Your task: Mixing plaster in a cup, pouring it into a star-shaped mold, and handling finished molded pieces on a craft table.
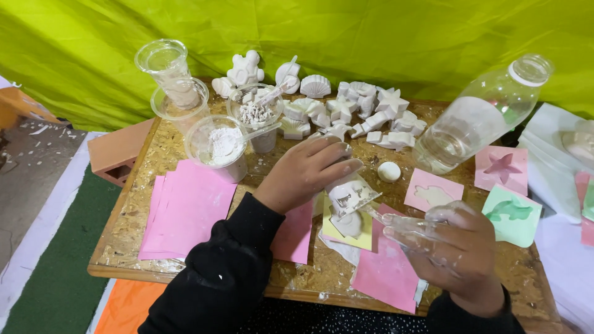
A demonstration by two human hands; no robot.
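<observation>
White plaster casting (351, 196) lies on a yellow sheet (346, 232) mid-table, long axis tilted up toward the right. Left hand (306, 173), fingers flat and together, presses its upper edge. Right hand (461, 250) closes around a clear plastic tool (396, 222) whose tip points left at the casting, just beside it. Left hand nearer.

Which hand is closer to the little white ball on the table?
Left, probably. The left hand rests on the white mould, fingertips pointing toward the white ball, nearby. The right hand is lower down, holding a clear plastic tool, so it looks busier.
</observation>
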